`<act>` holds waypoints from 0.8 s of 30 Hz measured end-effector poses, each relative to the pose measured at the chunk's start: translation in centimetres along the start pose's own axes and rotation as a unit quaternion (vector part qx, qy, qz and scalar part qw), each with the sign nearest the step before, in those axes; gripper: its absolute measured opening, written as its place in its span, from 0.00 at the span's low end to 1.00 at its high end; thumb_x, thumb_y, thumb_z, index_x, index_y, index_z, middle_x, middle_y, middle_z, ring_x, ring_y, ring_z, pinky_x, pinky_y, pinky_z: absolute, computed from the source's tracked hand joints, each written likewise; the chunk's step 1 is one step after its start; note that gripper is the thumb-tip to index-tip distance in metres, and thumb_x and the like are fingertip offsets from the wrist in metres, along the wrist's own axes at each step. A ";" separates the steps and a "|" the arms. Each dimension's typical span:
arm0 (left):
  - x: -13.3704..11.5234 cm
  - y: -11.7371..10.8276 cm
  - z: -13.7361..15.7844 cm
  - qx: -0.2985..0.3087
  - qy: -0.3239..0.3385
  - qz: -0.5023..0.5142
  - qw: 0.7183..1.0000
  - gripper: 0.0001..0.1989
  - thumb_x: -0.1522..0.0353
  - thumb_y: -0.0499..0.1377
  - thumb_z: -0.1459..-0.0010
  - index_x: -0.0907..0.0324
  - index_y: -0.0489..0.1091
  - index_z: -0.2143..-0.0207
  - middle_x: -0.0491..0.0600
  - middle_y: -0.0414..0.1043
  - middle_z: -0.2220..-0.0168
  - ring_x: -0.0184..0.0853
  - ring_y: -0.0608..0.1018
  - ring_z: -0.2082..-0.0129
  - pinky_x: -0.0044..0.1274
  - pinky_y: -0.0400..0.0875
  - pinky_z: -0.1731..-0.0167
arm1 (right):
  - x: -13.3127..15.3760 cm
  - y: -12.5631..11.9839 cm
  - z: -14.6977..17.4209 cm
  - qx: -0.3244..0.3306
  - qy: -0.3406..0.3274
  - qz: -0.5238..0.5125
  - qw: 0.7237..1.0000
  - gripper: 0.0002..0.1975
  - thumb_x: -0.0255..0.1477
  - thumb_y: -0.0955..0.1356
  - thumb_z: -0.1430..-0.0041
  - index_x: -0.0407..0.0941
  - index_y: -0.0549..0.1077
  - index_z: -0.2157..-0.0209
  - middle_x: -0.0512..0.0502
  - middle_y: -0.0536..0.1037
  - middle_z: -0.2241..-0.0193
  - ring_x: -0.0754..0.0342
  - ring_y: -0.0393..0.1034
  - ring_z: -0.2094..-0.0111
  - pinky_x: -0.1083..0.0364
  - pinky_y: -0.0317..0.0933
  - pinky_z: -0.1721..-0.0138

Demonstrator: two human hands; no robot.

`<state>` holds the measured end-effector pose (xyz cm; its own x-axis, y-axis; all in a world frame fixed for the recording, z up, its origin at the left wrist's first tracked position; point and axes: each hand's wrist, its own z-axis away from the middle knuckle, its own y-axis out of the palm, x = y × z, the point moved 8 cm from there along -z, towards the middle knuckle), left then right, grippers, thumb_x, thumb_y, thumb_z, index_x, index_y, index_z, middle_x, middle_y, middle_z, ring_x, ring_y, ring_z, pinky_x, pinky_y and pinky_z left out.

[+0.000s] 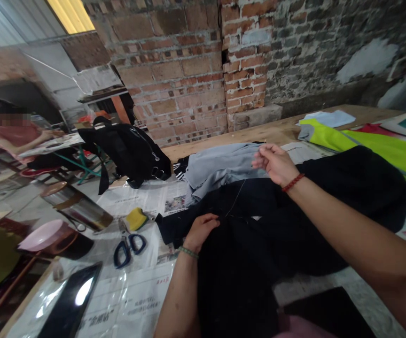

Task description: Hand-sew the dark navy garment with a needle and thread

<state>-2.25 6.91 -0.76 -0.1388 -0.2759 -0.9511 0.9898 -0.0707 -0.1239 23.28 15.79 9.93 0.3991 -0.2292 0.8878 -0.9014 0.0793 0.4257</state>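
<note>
Dark garment (238, 272), nearest the camera, spread from the bottom centre of the frame toward the right, over newspaper (132, 295) laid on the counter (203, 142). At centre, the left hand (200, 231) rested on the garment, its thumb and fingers closed on a bit of the cloth. Above and to the right, the right hand (276, 164) was raised clear of the cloth, fingers curled; whether they gripped anything could not be told. A pale thread (237, 196) rose from the cloth beside the left hand toward the right one. Grey fabric (220, 162) lay just behind. Left of centre were blue-handled scissors (129, 243) and a yellow object (136, 219); at upper left, a black bag (128, 150).
</note>
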 end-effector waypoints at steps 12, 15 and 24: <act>-1.5 -0.1 0.6 0.014 0.037 0.007 0.999 0.08 0.69 0.64 0.64 0.61 0.70 0.78 0.40 0.65 0.83 0.24 0.63 0.84 0.17 0.55 0.83 | -9.1 6.2 14.5 0.272 0.114 0.347 0.890 0.08 0.29 0.61 0.47 0.43 0.69 0.74 0.57 0.62 0.89 0.64 0.56 0.87 0.64 0.50 0.84; -1.5 -0.2 0.6 0.002 0.040 0.009 0.999 0.09 0.68 0.64 0.65 0.60 0.70 0.77 0.40 0.65 0.84 0.24 0.63 0.85 0.17 0.54 0.84 | -10.0 6.2 14.9 0.268 0.102 0.387 0.876 0.08 0.28 0.60 0.47 0.43 0.69 0.74 0.55 0.64 0.88 0.62 0.58 0.85 0.63 0.51 0.82; -1.7 -0.2 0.6 0.000 0.060 -0.010 0.998 0.08 0.68 0.64 0.65 0.60 0.70 0.78 0.40 0.65 0.83 0.24 0.63 0.84 0.17 0.55 0.84 | -10.1 6.0 14.7 0.251 0.098 0.394 0.879 0.09 0.28 0.59 0.46 0.44 0.69 0.73 0.55 0.64 0.87 0.61 0.59 0.84 0.62 0.53 0.80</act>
<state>-2.20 6.80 1.01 -0.1538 -0.1574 -0.9755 0.9868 -0.0748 -0.1435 11.34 4.35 0.94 -0.4062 -0.1190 0.9060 -0.8516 -0.3102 -0.4225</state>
